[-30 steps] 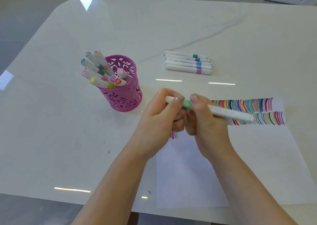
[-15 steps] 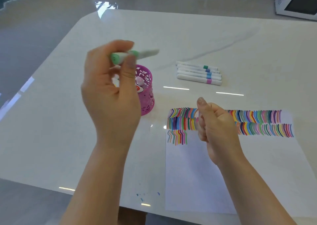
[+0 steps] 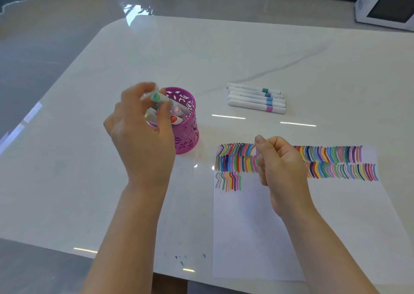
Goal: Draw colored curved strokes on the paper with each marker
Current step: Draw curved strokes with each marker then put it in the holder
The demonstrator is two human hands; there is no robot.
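So the left hand (image 3: 143,134) is up at the pink cup (image 3: 187,123), fingers pinched shut around a green-capped marker (image 3: 159,98), which sits right over the cup's rim on its near-left side. A few other markers (image 3: 175,115) poke out inside the cup, one with a red cap end. The right hand (image 3: 280,168) is to the right of the cup, hovering over the paper (image 3: 257,226), curled into a loose fist with the thumb up; can't tell if there's anything in it. The paper lies right of the cup on the white surface (image 3: 89,181), with rows of colored strokes (image 3: 235,159) along its far edge. Four more capped markers (image 3: 255,98) lie side by side further right of the cup, beyond the paper. Some little blue ink specks (image 3: 182,259) sit at the near edge of the surface.
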